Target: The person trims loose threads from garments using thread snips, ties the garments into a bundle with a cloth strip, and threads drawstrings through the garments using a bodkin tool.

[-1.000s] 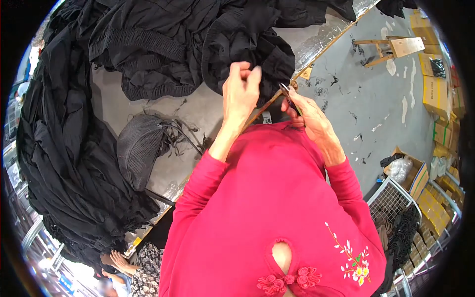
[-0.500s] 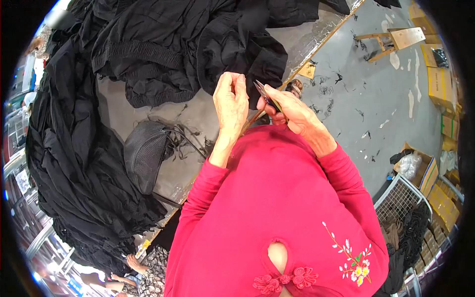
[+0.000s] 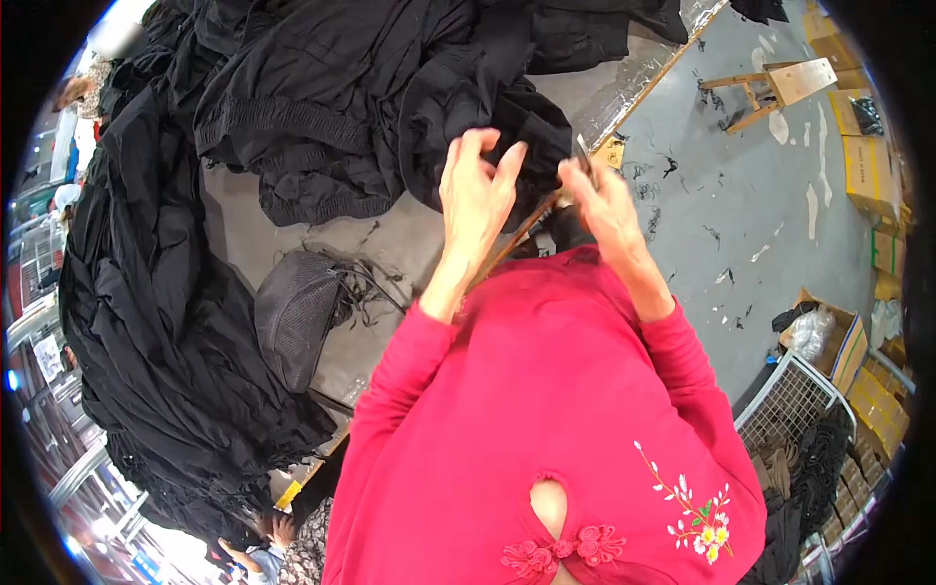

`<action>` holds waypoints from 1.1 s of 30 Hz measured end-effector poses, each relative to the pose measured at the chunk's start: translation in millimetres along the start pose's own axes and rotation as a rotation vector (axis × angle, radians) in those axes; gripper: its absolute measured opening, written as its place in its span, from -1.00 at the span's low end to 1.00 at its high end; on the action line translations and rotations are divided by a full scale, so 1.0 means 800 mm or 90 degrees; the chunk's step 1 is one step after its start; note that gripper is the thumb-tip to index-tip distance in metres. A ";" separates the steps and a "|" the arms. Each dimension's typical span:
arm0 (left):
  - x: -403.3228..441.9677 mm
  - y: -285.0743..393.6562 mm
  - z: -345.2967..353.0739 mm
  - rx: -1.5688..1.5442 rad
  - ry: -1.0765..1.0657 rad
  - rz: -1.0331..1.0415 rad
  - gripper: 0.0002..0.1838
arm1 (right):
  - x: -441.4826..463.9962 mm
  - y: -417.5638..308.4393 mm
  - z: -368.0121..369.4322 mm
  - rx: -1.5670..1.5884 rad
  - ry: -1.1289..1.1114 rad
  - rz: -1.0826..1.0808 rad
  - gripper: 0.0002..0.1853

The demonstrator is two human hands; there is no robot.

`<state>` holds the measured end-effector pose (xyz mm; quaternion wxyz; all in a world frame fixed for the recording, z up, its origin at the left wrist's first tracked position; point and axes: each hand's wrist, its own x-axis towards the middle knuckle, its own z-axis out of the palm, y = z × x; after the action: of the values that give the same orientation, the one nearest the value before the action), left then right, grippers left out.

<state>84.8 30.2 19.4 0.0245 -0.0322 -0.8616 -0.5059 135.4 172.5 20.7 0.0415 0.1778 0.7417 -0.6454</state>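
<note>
A broad heap of black cloth (image 3: 146,292) spreads over a gray tabletop (image 3: 231,210) as we look down past a red top (image 3: 546,390). Nearest the hands, a gathered black garment (image 3: 439,112) lies at the table's edge, just beyond and partly behind the left hand (image 3: 476,200); a black mesh item (image 3: 295,307) sits nearer the body, and a co-worker's hand (image 3: 282,532) shows at the lower left. The left hand is empty, thumb and fingers spread wide; whether its fingertips brush the garment, we cannot tell. The right hand (image 3: 606,210) is closed around slim snips (image 3: 583,148), one blurred blade pointing up and away from the left hand; how far the blades stand apart we cannot make out. We judge this a pause between contacts with the cloth; from here, taking hold again would call for narrowing the left fingers on a fold and bringing the snips in with the tips clear of skin. Compared with half a second earlier, the garment lies in much the same place, the left fingers have opened from a near pinch, the right hand has moved outward, and the snips, then angled toward the left hand, have swung upright.
</note>
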 end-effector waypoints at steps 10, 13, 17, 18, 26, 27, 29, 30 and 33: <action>-0.009 -0.028 0.021 -0.116 -0.052 0.030 -0.92 | 0.076 0.002 0.016 0.202 -0.202 0.177 -0.82; -0.003 -0.028 0.009 -0.265 -0.132 -0.173 -0.84 | 0.075 0.001 0.023 0.226 -0.152 0.165 -0.83; 0.070 -0.027 0.015 -0.314 -0.221 -0.344 -0.46 | 0.069 0.014 0.034 -0.017 -0.045 -0.272 -0.87; 0.095 -0.053 0.020 -0.323 -0.218 -0.342 -0.44 | 0.069 0.010 0.035 -0.087 -0.029 -0.437 -0.88; 0.198 -0.023 -0.006 -0.517 -0.125 -0.455 -0.70 | 0.089 0.013 0.027 -0.243 0.051 -0.725 -0.74; 0.191 -0.025 -0.010 -0.533 -0.237 -0.469 -0.71 | 0.086 0.015 0.025 -0.251 0.064 -0.755 -0.71; 0.163 0.007 -0.026 -0.512 -0.423 -0.455 -0.70 | 0.086 0.017 0.021 -0.259 0.054 -0.771 -0.69; 0.152 -0.003 -0.030 -0.537 -0.459 -0.433 -0.72 | 0.086 0.016 0.021 -0.269 0.049 -0.780 -0.69; 0.110 -0.008 -0.027 -0.523 -0.448 -0.367 -0.83 | 0.085 0.020 0.029 -0.305 0.003 -0.794 -0.69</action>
<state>-2.9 11.1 30.8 -0.4133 0.0301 -0.5269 -0.7420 73.0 165.9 -17.7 -0.3031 -0.2971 0.8283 -0.3657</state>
